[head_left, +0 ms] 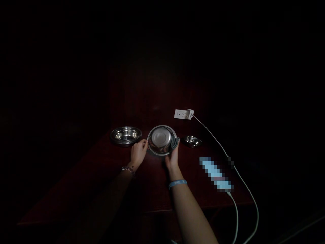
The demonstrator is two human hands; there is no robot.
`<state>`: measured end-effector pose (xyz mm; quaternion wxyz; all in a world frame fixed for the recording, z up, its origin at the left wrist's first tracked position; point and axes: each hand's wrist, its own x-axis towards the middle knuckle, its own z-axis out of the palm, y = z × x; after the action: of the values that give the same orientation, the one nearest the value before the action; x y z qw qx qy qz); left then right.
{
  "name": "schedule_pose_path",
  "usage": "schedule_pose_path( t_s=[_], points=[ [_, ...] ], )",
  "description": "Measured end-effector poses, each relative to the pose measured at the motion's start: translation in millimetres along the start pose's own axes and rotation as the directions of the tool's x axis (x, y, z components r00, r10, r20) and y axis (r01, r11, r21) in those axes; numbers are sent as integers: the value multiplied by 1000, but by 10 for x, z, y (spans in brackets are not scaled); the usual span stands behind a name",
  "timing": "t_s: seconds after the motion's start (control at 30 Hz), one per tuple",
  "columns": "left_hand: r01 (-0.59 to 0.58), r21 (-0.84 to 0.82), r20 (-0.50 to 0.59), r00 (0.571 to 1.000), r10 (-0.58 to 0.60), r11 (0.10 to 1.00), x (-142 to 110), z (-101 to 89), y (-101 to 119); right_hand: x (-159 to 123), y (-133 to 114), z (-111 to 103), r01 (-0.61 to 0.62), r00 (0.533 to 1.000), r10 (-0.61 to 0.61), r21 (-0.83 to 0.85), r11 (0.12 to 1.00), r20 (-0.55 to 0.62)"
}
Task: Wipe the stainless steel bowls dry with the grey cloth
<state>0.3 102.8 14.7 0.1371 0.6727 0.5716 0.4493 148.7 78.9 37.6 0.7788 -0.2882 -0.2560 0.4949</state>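
Note:
A shiny metal bowl (160, 138) is tilted up in front of me, its rounded underside facing my view. My left hand (138, 152) is closed on the bowl's left rim, in a pinch. At the right side, my right hand (173, 157) is closed on a folded dark grey-green cloth (174, 142) that presses against the bowl's outer surface. Some of the right hand's fingers are hidden behind the cloth and bowl. A stack of metal bowls (126, 142) stands just left of my left hand. A smaller metal bowl (193, 141) sits to the right of my right hand.
The dark red table (152, 189) is dimly lit. A white socket with a plug (183, 114) is on the surface behind. From it a white cable (220, 144) runs down the right side, near a pixelated bright blue device (215, 173) with its own cable (236, 210).

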Motion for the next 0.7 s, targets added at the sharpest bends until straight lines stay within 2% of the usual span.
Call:
schedule_pose_path(
  t_s=[0.2,0.4,0.57,0.7],
  points=[
    [-4,193,-17,1000,8,981,-6,-35,29,8,4,-15,15,1000,-15,13,1000,-25],
    [-76,243,-28,996,85,967,-9,-42,28,26,0,-30,-18,998,22,72,997,-58],
    [-113,71,-95,988,120,991,7,5,-12,83,58,-89,41,999,-40,39,998,-34],
    [-175,-243,-151,979,141,954,44,88,-22,115,77,-104,74,997,-75,22,997,8]
  ],
)
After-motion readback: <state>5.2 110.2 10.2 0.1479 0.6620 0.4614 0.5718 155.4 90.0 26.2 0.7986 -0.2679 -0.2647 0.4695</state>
